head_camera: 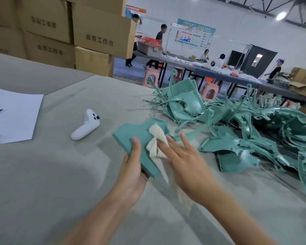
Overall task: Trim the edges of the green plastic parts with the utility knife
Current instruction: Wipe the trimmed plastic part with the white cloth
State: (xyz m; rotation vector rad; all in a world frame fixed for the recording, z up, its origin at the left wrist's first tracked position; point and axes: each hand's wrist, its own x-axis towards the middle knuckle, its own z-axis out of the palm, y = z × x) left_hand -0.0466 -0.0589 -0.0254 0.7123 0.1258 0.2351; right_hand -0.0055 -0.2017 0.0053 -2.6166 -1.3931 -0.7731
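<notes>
Seen from the head camera, the left hand (132, 174) is gripping a green part (129, 133) by its near edge, thumb on top, just above the counter (60, 174). The right hand (187, 160) is pressing a white cloth (155, 142) onto it with straight fingers. The part is looking thin, light and stiff, so holding its broad flat face seems safest. No knife is showing.

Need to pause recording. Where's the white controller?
Head view, left of centre: the controller lies on the table, between the paper and the green part that the left hand holds.
</notes>
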